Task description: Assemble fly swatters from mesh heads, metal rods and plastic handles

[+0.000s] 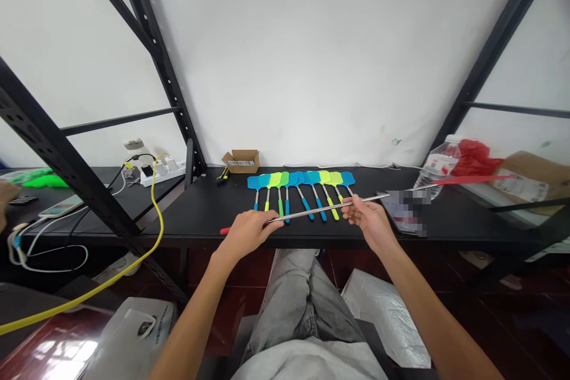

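Observation:
A long fly swatter with a thin metal rod (314, 210) stretches across in front of me, held with both hands. My left hand (252, 230) is closed around its handle end, where a red tip (225, 230) pokes out to the left. Farther along, my right hand (367, 218) pinches the rod between thumb and fingers. The swatter's red head (472, 180) points right and is seen nearly edge-on. Behind the rod, several fly swatters with blue and yellow-green heads (303, 179) lie in an overlapping row, handles (319, 211) towards me.
A small open cardboard box (243, 160) stands near the wall. To the right are a phone-like device (405, 214), a plastic bottle (440, 163), a red bag (476, 157) and a cardboard parcel (534, 178). Black shelf posts (164, 71) flank the table; a yellow cable (155, 231) hangs left.

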### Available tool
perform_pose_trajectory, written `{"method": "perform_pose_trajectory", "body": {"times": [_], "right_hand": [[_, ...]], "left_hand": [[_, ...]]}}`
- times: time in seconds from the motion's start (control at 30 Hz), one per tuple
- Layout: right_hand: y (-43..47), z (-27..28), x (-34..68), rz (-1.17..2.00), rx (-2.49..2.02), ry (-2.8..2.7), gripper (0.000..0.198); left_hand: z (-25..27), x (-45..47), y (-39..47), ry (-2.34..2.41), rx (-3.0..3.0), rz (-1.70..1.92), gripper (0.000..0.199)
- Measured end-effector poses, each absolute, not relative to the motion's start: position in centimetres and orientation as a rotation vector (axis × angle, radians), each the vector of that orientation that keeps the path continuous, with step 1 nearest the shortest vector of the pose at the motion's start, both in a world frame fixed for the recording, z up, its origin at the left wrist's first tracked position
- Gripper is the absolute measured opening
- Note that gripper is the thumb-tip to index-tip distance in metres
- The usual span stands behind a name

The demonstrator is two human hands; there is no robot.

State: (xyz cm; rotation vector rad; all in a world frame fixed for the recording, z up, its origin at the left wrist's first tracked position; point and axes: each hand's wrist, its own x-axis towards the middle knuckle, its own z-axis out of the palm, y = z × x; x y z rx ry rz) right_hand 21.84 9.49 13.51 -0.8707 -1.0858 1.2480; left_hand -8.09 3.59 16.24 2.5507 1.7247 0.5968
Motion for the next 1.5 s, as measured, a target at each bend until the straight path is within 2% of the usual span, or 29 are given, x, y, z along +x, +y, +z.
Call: {"method": "perform_pose_trajectory", "body": {"times": [0.6, 0.93, 1.2, 1.5], "right_hand": [[11.1, 14.7, 27.3, 1.187, -0.766, -0.825, 0.037], [11.6, 14.8, 29.5, 1.148, -0.732, -0.759, 0.032], [11.3, 15.0, 28.4, 1.28, -0.665, -0.624, 0.029], [11.0, 14.9, 27.2, 1.4, -0.587, -0.568, 0.024]], "left_hand": [[18.1, -11.7, 3.1, 1.836, 2.415, 0.753, 0.039], [17.8, -13.2, 3.6, 1.93, 2.394, 0.892, 0.027], [17.4, -15.2, 4.2, 2.092, 2.342, 0.967, 0.02], [17.3, -16.0, 4.2, 2.077, 2.363, 0.934, 0.029]]}}
